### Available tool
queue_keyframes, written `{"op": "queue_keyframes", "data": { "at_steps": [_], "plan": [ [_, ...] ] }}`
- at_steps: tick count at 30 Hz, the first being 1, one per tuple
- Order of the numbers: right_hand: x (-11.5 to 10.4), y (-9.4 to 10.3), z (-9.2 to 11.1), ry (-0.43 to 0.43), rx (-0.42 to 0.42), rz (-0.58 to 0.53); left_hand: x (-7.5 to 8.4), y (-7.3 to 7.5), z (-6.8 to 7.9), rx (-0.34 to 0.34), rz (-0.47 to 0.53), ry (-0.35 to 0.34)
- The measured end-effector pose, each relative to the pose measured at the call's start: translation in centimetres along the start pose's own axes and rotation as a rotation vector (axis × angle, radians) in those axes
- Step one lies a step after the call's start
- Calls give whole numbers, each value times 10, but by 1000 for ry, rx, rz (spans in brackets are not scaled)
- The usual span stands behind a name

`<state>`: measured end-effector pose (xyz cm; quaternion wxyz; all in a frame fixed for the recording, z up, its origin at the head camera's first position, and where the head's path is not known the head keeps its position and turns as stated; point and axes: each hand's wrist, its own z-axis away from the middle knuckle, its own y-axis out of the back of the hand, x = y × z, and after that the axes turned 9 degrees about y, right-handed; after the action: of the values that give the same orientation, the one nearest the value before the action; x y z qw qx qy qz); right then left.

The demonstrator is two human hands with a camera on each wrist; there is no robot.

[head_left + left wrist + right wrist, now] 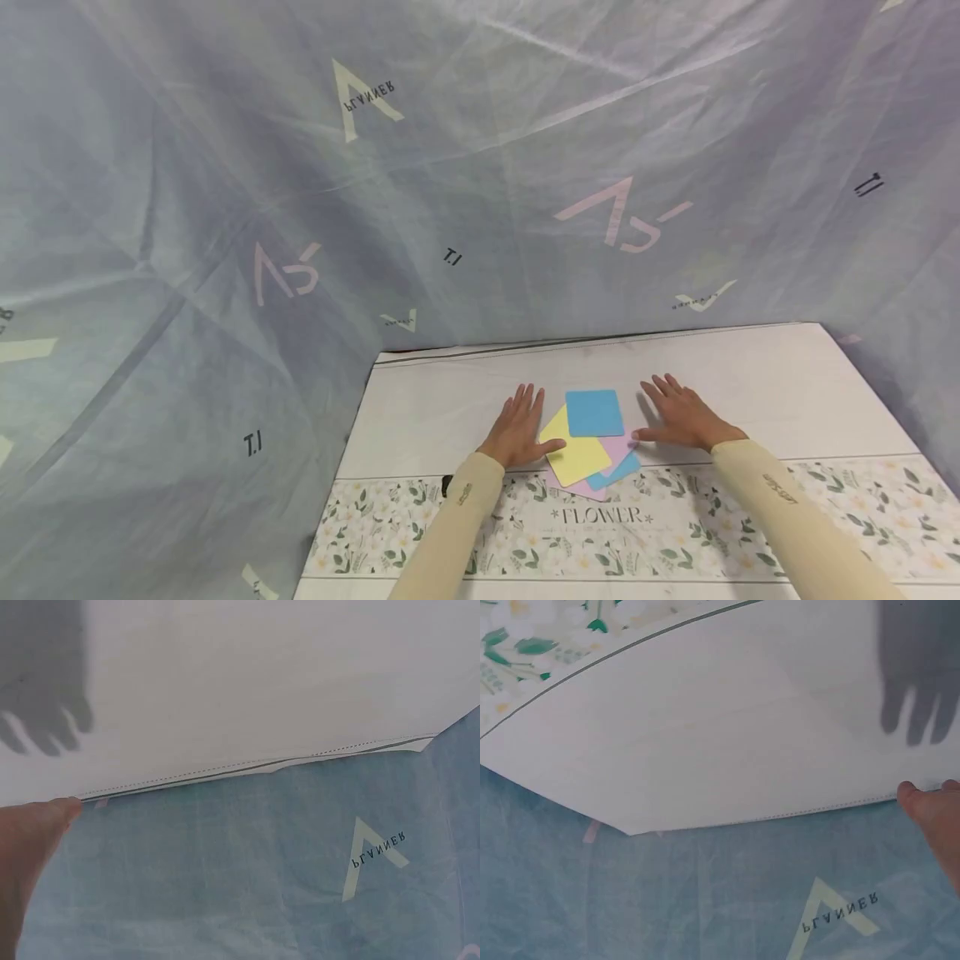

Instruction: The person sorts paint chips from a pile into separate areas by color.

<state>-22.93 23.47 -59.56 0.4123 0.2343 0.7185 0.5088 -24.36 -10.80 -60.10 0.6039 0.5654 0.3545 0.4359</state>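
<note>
Both hands are empty-fingered and spread: the left hand lies left of the upper blue card, the right hand right of it, fingers pointing mostly away from the person. The left thumb overlaps the yellow card, nearside of the blue one; contact is unclear. The blue card looks nearly square, without a clear long axis, its sides running roughly fore-and-aft; the yellow one is turned, a corner toward the person. Nearside too peek pink cards and a lower blue card, skewed. Beyond it hangs grey-blue sheeting.
</note>
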Motion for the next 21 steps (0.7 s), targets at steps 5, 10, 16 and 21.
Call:
{"op": "queue_keyframes", "data": {
  "at_steps": [5, 10, 16, 21],
  "plan": [
    [3, -13, -7, -26, -30, 10, -2, -6, -7, -27, -21, 26],
    [-3, -12, -14, -45, -75, -2, -1, -8, -13, -70, -37, 51],
    [-8, -10, -21, -37, -110, -4, 1, -9, -18, -103, -50, 53],
    [-5, -13, -28, -44, -140, -15, 6, -6, -23, -128, -40, 49]
  ]
}}
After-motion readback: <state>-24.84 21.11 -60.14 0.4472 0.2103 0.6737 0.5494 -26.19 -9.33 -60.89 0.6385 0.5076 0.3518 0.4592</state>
